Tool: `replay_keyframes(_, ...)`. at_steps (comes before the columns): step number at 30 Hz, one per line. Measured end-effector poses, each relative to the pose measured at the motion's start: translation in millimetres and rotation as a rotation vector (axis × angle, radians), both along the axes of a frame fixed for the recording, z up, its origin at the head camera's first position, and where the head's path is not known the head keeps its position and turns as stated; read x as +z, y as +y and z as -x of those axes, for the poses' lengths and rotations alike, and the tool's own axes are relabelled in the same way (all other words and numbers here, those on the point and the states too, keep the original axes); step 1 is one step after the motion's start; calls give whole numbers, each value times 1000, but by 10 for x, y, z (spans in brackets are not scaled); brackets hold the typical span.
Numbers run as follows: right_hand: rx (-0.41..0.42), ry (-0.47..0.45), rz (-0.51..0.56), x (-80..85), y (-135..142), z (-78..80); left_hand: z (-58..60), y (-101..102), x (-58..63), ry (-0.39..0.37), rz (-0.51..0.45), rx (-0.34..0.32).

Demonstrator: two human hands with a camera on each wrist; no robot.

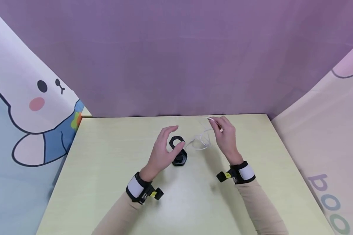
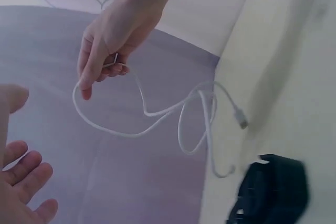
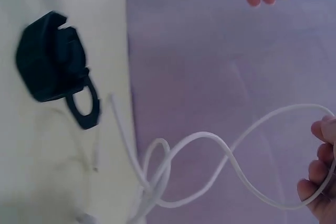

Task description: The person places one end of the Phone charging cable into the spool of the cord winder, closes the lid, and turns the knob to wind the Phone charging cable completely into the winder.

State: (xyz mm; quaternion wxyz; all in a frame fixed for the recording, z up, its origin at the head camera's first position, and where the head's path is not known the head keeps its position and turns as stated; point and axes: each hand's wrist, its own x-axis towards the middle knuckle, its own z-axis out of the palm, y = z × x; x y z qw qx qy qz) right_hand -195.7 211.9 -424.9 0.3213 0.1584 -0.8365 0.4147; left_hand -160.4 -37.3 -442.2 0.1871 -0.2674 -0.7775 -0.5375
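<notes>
Right hand (image 1: pixel 226 135) has its grip pinched on a white cable (image 3: pixel 155 188), just right of centre in the head view. Left hand's (image 1: pixel 161 151) grip is apart (black ringed gadget (image 1: pixel 180 160) nearby on the desk (image 1: pixel 106 189), mid-frame).

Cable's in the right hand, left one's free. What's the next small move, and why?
I'd probably bring the left hand over to pinch the white cable where its loops cross. The right hand grips only one part of it, the rest trails in loose, crossing loops, and the left hand holds nothing.
</notes>
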Motion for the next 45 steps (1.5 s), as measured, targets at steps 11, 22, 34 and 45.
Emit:
replay_keyframes(11, 248, 68, 35, 587, -253, -243, 99, 76, 519, 82, -32, -44)
replay_keyframes(22, 354, 140, 13, 742, -501, -458, -34, 129, 706, 95, -158, -101)
replay_keyframes(34, 368, 179, -20, 775, -460, -519, -106, -121, 875, 188, -122, -32)
replay_keyframes(45, 359, 204, -89, 721, -376, -533, -72, -443, 904, 416, 68, 113)
